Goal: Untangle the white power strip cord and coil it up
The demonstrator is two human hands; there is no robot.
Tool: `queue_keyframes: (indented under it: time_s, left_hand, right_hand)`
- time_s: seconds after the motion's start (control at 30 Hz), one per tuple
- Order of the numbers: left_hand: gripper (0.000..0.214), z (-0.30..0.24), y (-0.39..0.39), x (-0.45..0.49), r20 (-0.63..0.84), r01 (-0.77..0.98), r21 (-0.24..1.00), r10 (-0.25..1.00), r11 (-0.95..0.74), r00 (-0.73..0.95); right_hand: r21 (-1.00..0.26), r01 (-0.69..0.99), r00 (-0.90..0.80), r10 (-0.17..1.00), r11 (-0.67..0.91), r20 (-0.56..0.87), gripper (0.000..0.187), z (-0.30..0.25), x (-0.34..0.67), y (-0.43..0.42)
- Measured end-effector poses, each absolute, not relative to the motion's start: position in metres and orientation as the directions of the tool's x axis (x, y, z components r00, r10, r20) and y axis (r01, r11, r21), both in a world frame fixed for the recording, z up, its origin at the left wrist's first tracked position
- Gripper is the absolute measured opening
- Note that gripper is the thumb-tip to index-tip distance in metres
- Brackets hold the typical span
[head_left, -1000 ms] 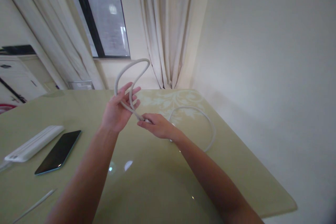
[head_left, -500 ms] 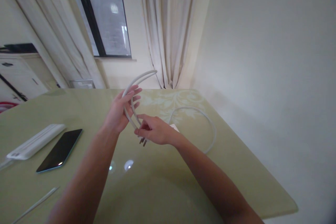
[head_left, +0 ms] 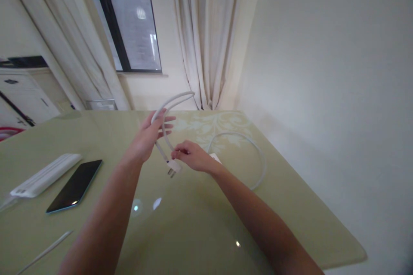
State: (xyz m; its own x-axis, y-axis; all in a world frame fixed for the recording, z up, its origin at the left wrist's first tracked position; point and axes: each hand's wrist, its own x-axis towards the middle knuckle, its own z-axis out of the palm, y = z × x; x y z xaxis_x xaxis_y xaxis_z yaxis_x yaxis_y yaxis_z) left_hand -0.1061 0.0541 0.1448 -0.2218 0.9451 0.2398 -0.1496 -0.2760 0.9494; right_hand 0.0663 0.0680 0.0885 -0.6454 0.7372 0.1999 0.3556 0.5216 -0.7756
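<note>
A white power cord point(head_left: 165, 131) is looped through my left hand point(head_left: 144, 141), held at the thumb while the other fingers stretch out to the right. The top of the loop arches above that hand. Below it dangles the cord's white plug point(head_left: 174, 166), its metal prongs pointing down over the table. My right hand point(head_left: 192, 157) pinches the cord just above the plug with thumb and forefinger. Behind my right wrist, a white block point(head_left: 215, 157) is partly hidden. From near it, a thin white cable point(head_left: 263, 163) curves across the tabletop.
On the left of the pale green glossy table point(head_left: 200, 232) lie a long white power strip point(head_left: 47, 176), a dark phone point(head_left: 75, 186) and a thin white cable point(head_left: 45, 251). A wall point(head_left: 322, 94) runs along the right side; curtains point(head_left: 206, 30) hang beyond the far edge.
My right hand has risen slightly and shifted right, off the plug, which now shows fully. The cord loop has dropped a little with my left hand still in it.
</note>
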Motion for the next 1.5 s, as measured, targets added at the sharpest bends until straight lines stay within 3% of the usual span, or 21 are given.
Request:
queue_keyframes:
  time_s: [0.23,0.37,0.5,0.63,0.7,0.8,0.93,1.0,1.1,1.2,1.33,1.4,1.5]
  left_hand:
    - [0.014,0.126,0.067,-0.134,0.302,0.317,0.923,0.921,-0.218,-0.247]
    - [0.020,0.134,0.060,-0.144,0.332,0.479,0.855,0.920,-0.200,-0.209]
    - [0.022,0.145,0.051,-0.142,0.392,0.351,0.865,0.920,-0.358,-0.026]
    - [0.024,0.152,0.048,-0.137,0.499,0.388,0.767,0.855,-0.512,0.143]
    - [0.032,0.155,0.044,-0.133,0.467,0.366,0.763,0.846,-0.533,0.258]
    - [0.045,0.157,0.037,-0.120,0.363,0.195,0.873,0.863,-0.447,0.352]
    - [0.044,0.159,0.029,-0.094,0.245,-0.164,0.964,0.933,-0.207,0.264]
    - [0.043,0.160,0.028,-0.086,0.212,-0.217,0.962,0.957,-0.168,0.198]
    - [0.046,0.163,0.026,-0.087,0.194,-0.128,0.976,0.967,-0.174,0.164]
    - [0.050,0.164,0.024,-0.097,0.167,0.102,0.976,0.963,-0.191,0.211]
    - [0.051,0.161,0.024,-0.101,0.188,0.332,0.904,0.947,-0.271,0.259]
    - [0.049,0.161,0.025,-0.101,0.198,0.260,0.931,0.954,-0.255,0.227]
    - [0.042,0.168,0.025,-0.109,0.162,-0.022,0.987,0.980,-0.160,0.115]
  right_hand:
    - [-0.790,0.317,-0.523,0.792,0.525,0.316,0.033,0.101,0.068,0.057]
    - [-0.720,0.399,-0.407,0.814,0.567,0.415,0.035,0.110,0.073,0.053]
    - [-0.704,0.411,-0.306,0.815,0.579,0.492,0.043,0.120,0.084,0.055]
    - [-0.711,0.332,-0.233,0.785,0.619,0.574,0.047,0.131,0.097,0.056]
    - [-0.738,0.269,-0.170,0.785,0.619,0.596,0.046,0.136,0.102,0.056]
    - [-0.757,0.192,-0.072,0.778,0.625,0.624,0.045,0.141,0.105,0.056]
    - [-0.727,0.234,-0.034,0.753,0.646,0.657,0.039,0.139,0.104,0.059]
    - [-0.675,0.335,-0.063,0.730,0.658,0.680,0.033,0.135,0.102,0.059]
    - [-0.569,0.496,-0.132,0.705,0.656,0.697,0.025,0.131,0.099,0.057]
    - [-0.463,0.602,-0.284,0.716,0.651,0.638,0.021,0.130,0.094,0.050]
    - [-0.344,0.642,-0.436,0.695,0.685,0.572,0.034,0.132,0.090,0.041]
    - [-0.396,0.598,-0.404,0.688,0.697,0.603,0.040,0.132,0.095,0.046]
    - [-0.593,0.433,-0.247,0.722,0.679,0.646,0.032,0.130,0.114,0.067]
